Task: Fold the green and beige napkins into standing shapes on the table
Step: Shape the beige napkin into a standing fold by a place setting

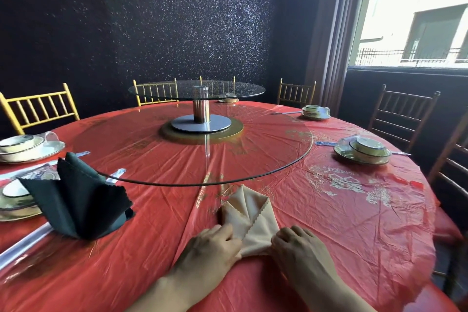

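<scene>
The beige napkin [249,218] lies folded on the red tablecloth [342,210] near the table's front edge, its pointed layers fanning away from me. My left hand [210,248] grips its near left corner and my right hand [298,248] grips its near right corner, both pressing the base together. The dark green napkin [78,200] stands upright as a fanned shape at the left, apart from both hands.
A large glass turntable [192,142] fills the table's middle, with a smaller raised glass disc [196,88] on a metal post. Plate and bowl settings sit at the left [22,145], far right [362,152] and back [315,111]. Wrapped chopsticks [22,243] lie by the green napkin. Chairs ring the table.
</scene>
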`<act>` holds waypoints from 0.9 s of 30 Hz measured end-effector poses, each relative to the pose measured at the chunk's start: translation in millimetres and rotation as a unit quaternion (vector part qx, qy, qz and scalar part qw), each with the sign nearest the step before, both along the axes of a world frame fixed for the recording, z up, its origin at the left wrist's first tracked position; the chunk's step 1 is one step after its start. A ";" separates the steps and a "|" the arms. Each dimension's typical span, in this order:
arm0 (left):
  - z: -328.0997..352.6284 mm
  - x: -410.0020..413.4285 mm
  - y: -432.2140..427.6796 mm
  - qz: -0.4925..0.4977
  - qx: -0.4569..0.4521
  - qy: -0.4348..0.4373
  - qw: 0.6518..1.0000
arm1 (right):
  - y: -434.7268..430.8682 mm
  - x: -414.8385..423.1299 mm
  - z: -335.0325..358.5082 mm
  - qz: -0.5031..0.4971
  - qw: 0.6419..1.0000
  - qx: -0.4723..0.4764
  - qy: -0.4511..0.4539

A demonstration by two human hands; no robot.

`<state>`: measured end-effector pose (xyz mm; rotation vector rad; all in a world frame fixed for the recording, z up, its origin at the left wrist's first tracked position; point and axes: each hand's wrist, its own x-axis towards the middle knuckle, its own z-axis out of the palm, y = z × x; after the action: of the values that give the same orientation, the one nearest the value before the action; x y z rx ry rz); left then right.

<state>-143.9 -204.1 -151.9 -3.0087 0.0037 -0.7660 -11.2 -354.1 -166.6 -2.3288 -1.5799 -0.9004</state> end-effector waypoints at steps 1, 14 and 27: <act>4.5 2.4 -4.0 0.015 0.000 0.017 1.000 | -0.3 1.6 -1.6 0.004 1.000 -0.003 0.003; 8.9 23.9 -18.8 0.102 -0.106 0.273 0.951 | 14.3 11.5 12.1 -0.073 0.971 -0.181 0.141; 2.1 39.3 7.3 0.156 -0.140 0.288 0.934 | 24.2 26.1 19.0 0.033 0.943 -0.223 0.243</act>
<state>-104.6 -196.8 -149.8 -3.2445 -0.5950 0.1716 14.8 -329.9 -147.5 -2.4847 -1.7431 0.0808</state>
